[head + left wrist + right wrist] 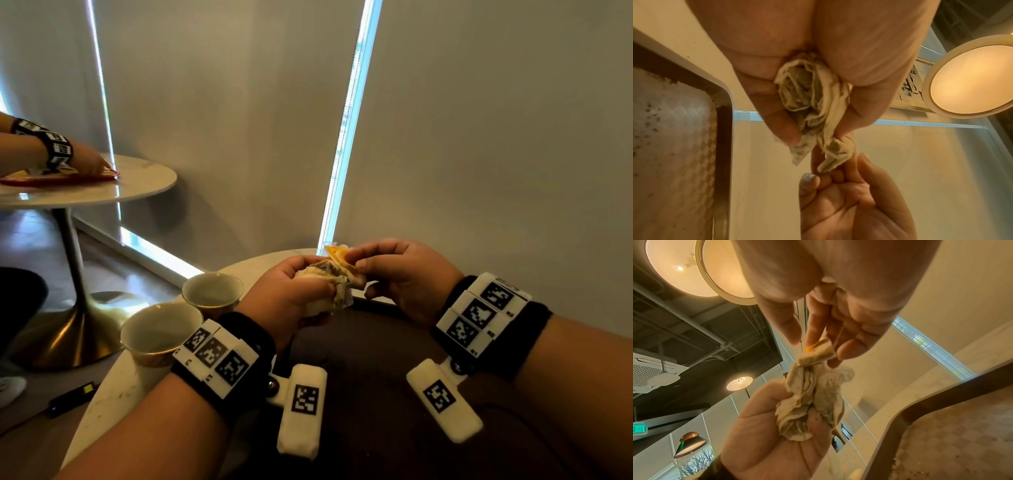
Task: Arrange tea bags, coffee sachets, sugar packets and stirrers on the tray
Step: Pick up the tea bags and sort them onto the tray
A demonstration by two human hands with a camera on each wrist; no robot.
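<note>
My left hand (pixel 301 287) grips a crumpled bunch of pale tea bags (pixel 330 279) above the far edge of the dark brown tray (pixel 376 346). My right hand (pixel 358 260) pinches the top of one tea bag with a yellow tag (pixel 334 254) that still touches the bunch. In the left wrist view the tea bags (pixel 803 97) fill my fist and my right hand (pixel 838 203) holds a corner. In the right wrist view the pinched tea bag (pixel 818 352) sits just above the bunch (pixel 809 402). The tray's bare patterned floor (pixel 951 434) lies below.
Two beige cups (pixel 212 291) (pixel 161 329) stand on the round marble table (pixel 113 394), left of the tray. At a second table (pixel 147 178), far left, another person's hand (pixel 85 164) rests on a red tray (pixel 58 180). A dark device (pixel 72 397) lies on the floor.
</note>
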